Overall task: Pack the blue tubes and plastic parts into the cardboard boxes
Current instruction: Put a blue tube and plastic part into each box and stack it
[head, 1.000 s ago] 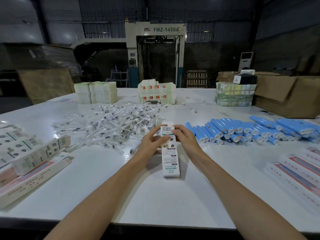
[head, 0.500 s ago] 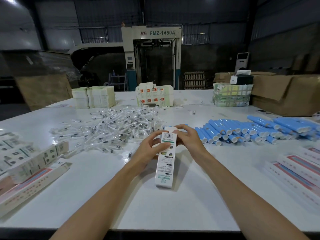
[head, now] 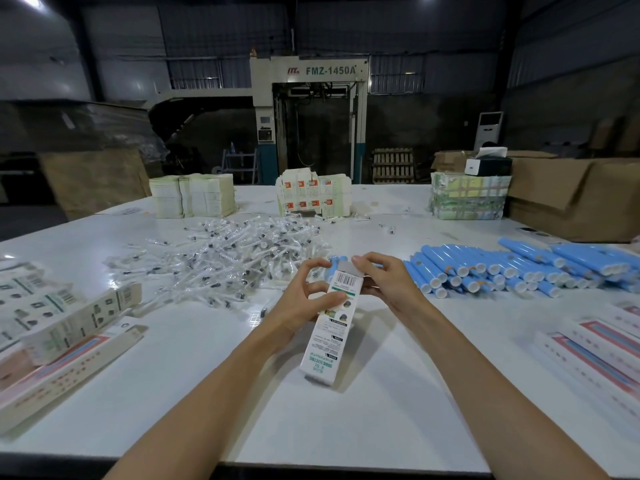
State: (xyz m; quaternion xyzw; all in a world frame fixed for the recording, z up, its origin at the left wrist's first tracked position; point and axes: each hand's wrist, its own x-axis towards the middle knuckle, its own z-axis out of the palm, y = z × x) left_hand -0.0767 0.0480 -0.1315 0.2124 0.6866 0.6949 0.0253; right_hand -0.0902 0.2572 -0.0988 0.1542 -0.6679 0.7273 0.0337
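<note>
Box [head: 327, 341] top end pinched in grip of L hand [head: 304, 303] & R hand [head: 384, 285].

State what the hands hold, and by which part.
Both hands hold one white box by its upper end. The left hand grips its side with the thumb across the front, and the right hand pinches the top flap.

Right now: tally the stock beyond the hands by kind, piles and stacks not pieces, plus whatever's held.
Blue tube pile: 1
Bagged plastic parts pile: 1
Flat carton stacks at the far edge, left, middle, right: 3
Held cardboard box: 1
Total: 6
</note>
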